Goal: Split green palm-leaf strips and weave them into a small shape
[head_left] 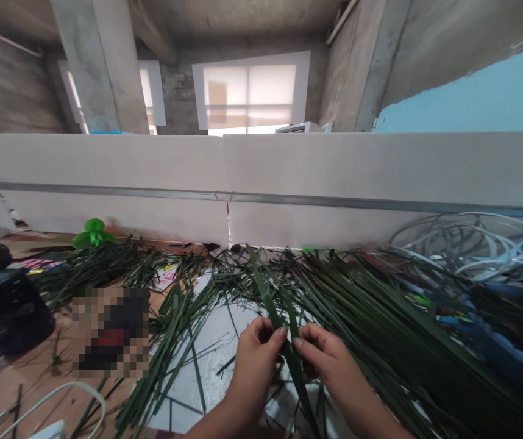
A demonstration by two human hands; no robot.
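My left hand [258, 353] pinches a long green leaf strip [265, 292] between thumb and forefinger, low over the table's middle. Close beside it, my right hand [323, 347] grips a second, narrower leaf strip [293, 317] the same way. The strips run away from me and also hang down toward the front between my wrists. Beneath the hands lies a white sheet [218, 329] scattered with cut leaf bits. A bundle of narrow strips [165, 360] lies left of my left hand, and a large pile of long leaves [371, 311] spreads to the right of my right hand.
A dark container [8, 311] stands at the left, with a white cable [76, 385] in front. A green propeller-shaped object [94, 233] sits at the back left. Coiled pale strands [472, 244] and a blue basin [512, 360] are at the right. A white partition [334, 171] closes off the back.
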